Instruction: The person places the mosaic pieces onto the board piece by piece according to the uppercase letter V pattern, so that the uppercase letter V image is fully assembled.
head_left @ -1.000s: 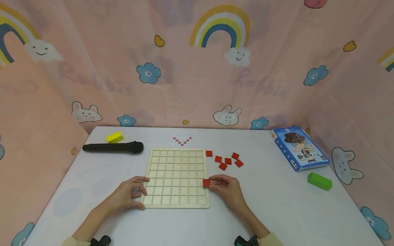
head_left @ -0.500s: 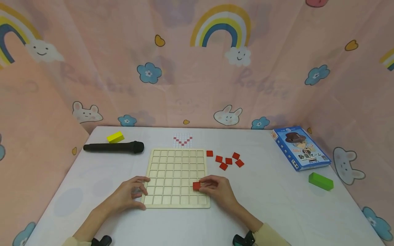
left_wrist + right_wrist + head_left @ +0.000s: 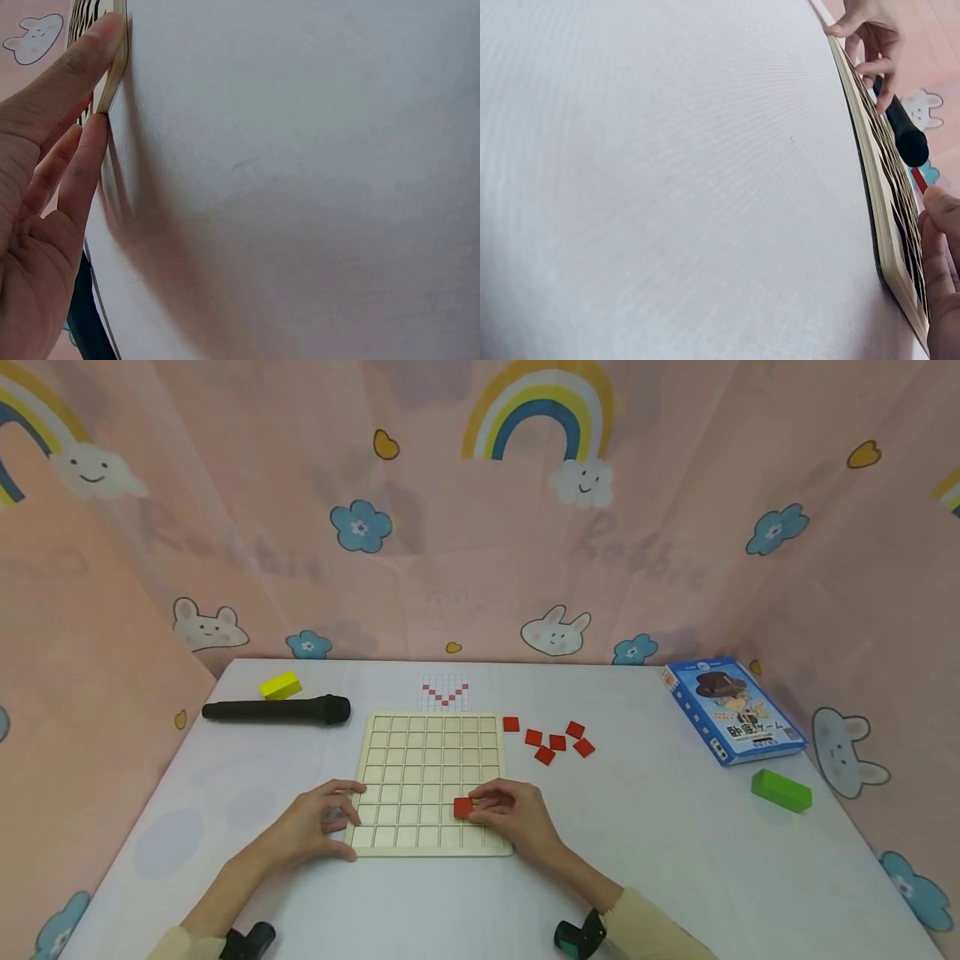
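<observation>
Altogether, seven square red tiles appear in the head view: one held tile (image 3: 462, 808) and six loose tiles (image 3: 557, 742), the latter on the table (image 3: 420, 910) beyond the right edge of a single gridded wooden board (image 3: 435, 852), level with its far half. The grip of the right hand (image 3: 517, 814) pinches the held tile over the board, toward the near-right corner. The left hand (image 3: 315, 827) has a relaxed, unclenched grip, its spread fingers resting at the board's left edge and its thumb at the near-left corner. Being square, the held tile has no long axis; its broad face is turned up in the head view, whereas the right wrist view gives it as a thin, slanting sliver, apart from the board's surface. Both wrist views reveal the thickness of the board's side. The board's far edge runs parallel to the table's far edge, and one grid card (image 3: 446, 692) lies between them. Toward the table's far-left corner, one black microphone (image 3: 270, 711) lies with its long axis along the far edge, head pointing right; one yellow block (image 3: 280, 685) is just behind it. Near the far-right corner lies one blue box (image 3: 735, 710), with one green block (image 3: 782, 790) on its near side, long axis slanting nearward to the right.
</observation>
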A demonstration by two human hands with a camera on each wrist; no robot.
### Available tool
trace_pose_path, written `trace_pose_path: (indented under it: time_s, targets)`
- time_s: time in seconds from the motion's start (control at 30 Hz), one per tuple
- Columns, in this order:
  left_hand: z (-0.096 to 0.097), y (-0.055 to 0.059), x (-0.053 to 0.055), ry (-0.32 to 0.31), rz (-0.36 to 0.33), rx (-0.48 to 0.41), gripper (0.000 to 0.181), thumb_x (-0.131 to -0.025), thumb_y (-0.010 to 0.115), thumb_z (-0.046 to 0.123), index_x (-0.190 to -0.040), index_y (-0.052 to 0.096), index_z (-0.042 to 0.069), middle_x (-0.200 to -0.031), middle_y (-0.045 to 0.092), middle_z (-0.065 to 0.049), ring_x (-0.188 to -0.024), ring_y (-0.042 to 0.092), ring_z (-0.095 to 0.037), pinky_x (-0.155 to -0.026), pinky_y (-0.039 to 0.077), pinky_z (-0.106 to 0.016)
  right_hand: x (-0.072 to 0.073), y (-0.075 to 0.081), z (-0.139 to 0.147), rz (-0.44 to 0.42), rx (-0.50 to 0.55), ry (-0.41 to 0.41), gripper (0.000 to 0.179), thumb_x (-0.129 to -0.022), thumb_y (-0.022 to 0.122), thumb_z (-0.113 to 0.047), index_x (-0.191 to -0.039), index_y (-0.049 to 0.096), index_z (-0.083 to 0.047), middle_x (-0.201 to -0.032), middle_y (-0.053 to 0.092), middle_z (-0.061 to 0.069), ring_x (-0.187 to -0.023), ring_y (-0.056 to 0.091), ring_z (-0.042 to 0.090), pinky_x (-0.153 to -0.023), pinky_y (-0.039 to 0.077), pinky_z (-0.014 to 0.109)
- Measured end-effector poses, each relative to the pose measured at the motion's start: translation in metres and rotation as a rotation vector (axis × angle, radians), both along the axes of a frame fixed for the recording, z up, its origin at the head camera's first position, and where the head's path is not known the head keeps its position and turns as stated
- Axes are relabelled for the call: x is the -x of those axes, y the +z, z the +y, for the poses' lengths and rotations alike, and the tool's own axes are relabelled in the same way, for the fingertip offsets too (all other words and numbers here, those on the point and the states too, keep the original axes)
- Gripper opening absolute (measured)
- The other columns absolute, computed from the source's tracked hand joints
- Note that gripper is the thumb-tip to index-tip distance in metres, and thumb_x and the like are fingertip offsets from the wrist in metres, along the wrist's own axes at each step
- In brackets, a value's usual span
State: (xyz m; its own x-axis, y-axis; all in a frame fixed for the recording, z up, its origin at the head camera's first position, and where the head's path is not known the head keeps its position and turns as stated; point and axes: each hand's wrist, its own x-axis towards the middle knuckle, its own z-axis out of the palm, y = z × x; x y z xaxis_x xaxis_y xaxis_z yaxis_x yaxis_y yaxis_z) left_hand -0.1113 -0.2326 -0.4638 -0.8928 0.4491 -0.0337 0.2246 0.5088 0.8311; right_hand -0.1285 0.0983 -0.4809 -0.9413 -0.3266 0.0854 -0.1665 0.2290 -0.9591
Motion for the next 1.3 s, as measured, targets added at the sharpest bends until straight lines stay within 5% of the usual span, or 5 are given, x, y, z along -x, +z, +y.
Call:
trace_pose_path:
  time_s: [1.0,1.3]
  targets:
    - [0.001,0.0,0.0,0.013,-0.015,-0.013,0.035,-0.059,0.089,0.01,-0.081,0.063,0.01,-0.135,0.046,-0.021,-0.124,0.042,-0.048,-0.088,0.056,-0.024,-0.002,-0.004,-0.035,0.007,-0.035,0.028,0.026,-0.075,0.08,-0.003,-0.098,0.069,0.002,-0.093,0.07,0.012,-0.074,0.068,0.014,-0.071,0.06,0.019]
    - [0.001,-0.002,0.001,0.027,-0.018,0.005,0.035,-0.058,0.09,0.01,-0.08,0.063,0.01,-0.134,0.047,-0.019,-0.124,0.043,-0.047,-0.088,0.056,-0.024,-0.01,0.018,-0.044,-0.011,-0.004,0.054,0.025,-0.076,0.074,0.01,-0.099,0.064,0.012,-0.092,0.068,0.024,-0.077,0.068,0.033,-0.072,0.06,0.021]
